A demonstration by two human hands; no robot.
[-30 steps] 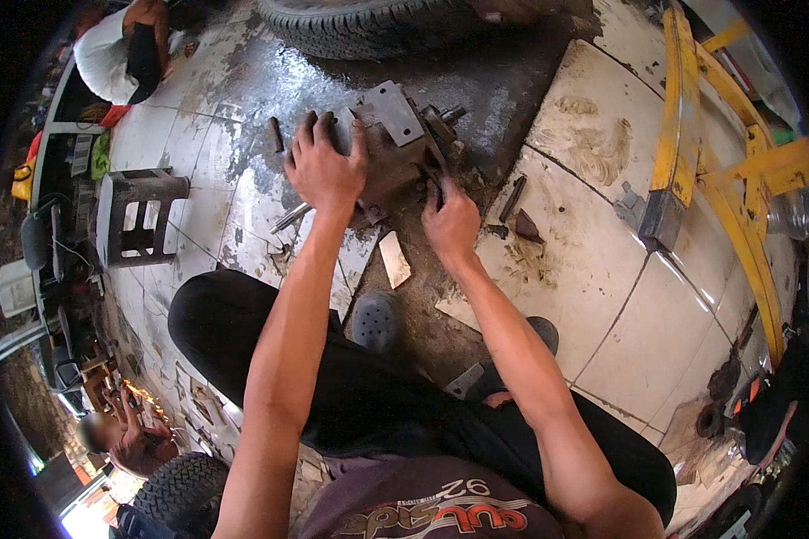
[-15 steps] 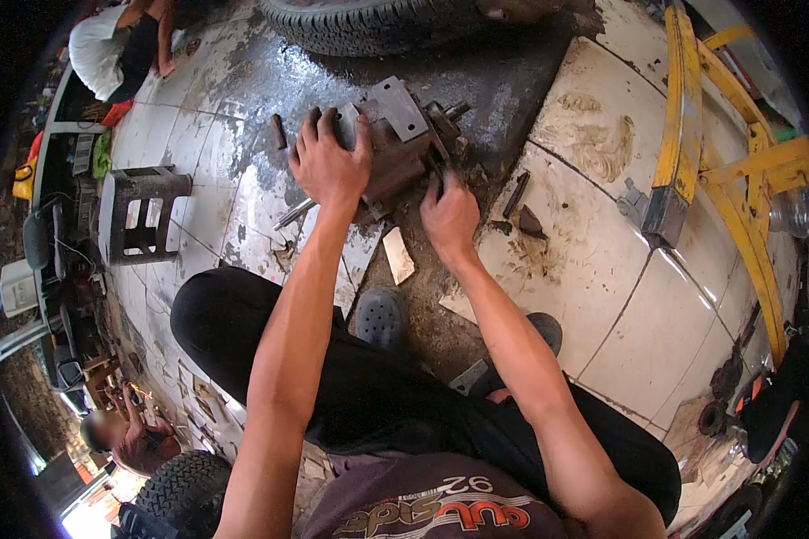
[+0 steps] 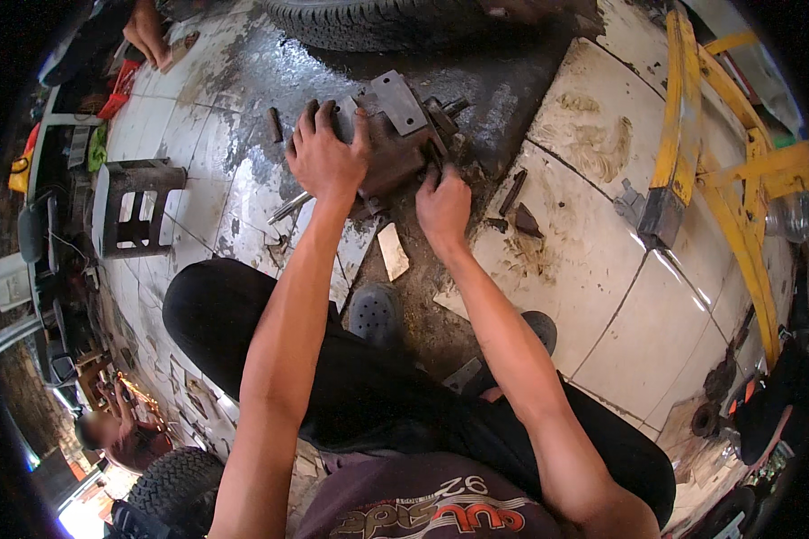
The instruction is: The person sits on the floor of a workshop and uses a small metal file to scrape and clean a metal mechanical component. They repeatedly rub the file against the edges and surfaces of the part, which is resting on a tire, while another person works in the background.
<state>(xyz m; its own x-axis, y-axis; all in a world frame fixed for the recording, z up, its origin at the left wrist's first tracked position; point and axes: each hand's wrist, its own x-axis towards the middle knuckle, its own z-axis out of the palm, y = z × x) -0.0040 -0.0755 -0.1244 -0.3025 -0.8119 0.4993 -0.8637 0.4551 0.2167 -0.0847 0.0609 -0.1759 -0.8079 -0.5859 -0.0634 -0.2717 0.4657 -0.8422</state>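
Observation:
A dirty grey metal housing (image 3: 390, 154) rests on the floor in front of me, a flat plate with holes (image 3: 397, 101) on its top. My left hand (image 3: 327, 160) grips its left side from above, fingers spread over it and thumb apart. At its near right side, my right hand (image 3: 443, 205) is closed in a pinch against a dark slot or edge. Whatever lies between those fingertips is too small and dark to make out. A short shaft (image 3: 458, 106) sticks out at the far right of the housing. Under my left wrist a shiny metal rod (image 3: 288, 208) points left.
A tyre (image 3: 368, 25) lies beyond the housing. Dark metal scraps (image 3: 527, 221) and a pale flat piece (image 3: 392, 251) are on the tiles. To the right stands a yellow metal frame (image 3: 679, 117), to the left a stool (image 3: 139, 207). Another person's legs (image 3: 149, 36) show at upper left.
Both hands keep their places on the housing, with barely any movement. The whole view has shifted slightly. At upper left, the other person's white shirt has gone out of view.

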